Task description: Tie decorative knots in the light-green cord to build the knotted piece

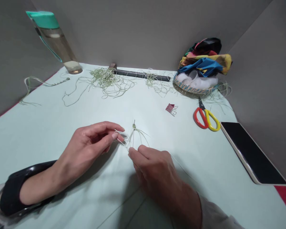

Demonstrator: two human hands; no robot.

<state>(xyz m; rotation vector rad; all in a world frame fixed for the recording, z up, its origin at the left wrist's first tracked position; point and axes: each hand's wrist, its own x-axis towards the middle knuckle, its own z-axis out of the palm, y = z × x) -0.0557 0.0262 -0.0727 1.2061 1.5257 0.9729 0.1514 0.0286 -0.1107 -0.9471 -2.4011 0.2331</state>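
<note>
A small green knot (134, 126) sits on the white tabletop, with several thin pale green strands (140, 134) fanning out below it toward me. My left hand (92, 140) comes in from the left and pinches one pale strand (121, 142) between thumb and fingers. Just right of it, my right hand (154, 168) is closed, its thumb and forefinger pressed together on the strands below the knot. Loose strand ends run out under and past my right hand toward the table's front and right. The right hand's other fingers are mostly hidden.
Behind lie tangled green strands (105, 78), a hammer (143, 75), and a braided piece (60, 82). A bottle (62, 44) stands back left. Rightward are a binder clip (171, 108), scissors (207, 119), a phone (252, 152) and a basket (195, 90) holding white cups and colourful cloth.
</note>
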